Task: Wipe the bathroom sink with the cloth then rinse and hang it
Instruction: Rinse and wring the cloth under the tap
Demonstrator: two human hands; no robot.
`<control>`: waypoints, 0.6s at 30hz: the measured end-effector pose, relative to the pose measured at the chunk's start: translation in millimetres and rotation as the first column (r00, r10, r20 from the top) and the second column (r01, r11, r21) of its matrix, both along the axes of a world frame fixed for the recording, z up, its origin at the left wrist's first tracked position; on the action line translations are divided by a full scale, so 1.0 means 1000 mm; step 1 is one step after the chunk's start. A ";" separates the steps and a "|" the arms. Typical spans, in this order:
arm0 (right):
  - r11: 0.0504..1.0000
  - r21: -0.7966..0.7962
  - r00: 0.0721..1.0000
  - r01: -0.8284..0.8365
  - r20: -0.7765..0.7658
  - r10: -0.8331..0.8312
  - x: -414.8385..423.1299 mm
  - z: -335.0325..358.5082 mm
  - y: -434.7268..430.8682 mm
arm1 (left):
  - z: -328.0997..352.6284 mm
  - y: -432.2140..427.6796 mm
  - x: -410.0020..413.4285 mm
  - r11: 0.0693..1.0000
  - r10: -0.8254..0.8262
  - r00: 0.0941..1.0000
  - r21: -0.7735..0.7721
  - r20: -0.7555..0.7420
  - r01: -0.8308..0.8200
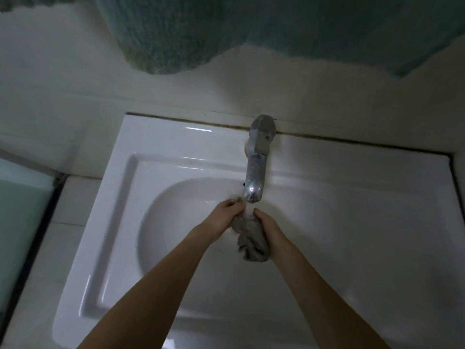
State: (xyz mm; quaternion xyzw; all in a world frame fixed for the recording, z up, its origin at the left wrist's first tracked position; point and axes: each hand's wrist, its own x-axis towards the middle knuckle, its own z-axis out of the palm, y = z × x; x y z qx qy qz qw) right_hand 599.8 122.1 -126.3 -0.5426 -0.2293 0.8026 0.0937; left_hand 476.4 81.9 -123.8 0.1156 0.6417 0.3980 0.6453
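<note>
Your cloth [251, 241] hangs lengthwise under the tap [254, 177], over the sink [113, 222] bowl, its long axis running from the spout toward you. It's grey, bunched, crumpled (apparently wet). Your left hand [224, 217] and right hand [268, 226] both clench its upper end.

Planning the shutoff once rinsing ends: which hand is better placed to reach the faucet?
Probably the left hand: it pinches only the cloth's top edge beside the faucet spout. The right hand grips the bunched bulk lower down.
</note>
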 end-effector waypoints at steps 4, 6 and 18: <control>0.948 -0.291 0.973 0.131 -0.147 -0.180 0.016 -0.003 0.004 | -0.004 0.000 0.003 0.992 -0.116 0.895 -0.094 -0.430 0.084; 0.950 -0.307 0.972 0.052 -0.203 -0.119 0.030 -0.002 0.006 | -0.002 -0.003 0.000 0.993 -0.113 0.844 -0.090 -0.524 0.078; 0.915 0.210 0.916 -0.344 -0.139 0.377 0.004 -0.007 -0.027 | 0.005 -0.043 -0.056 0.959 0.188 0.888 -0.116 -0.420 -0.258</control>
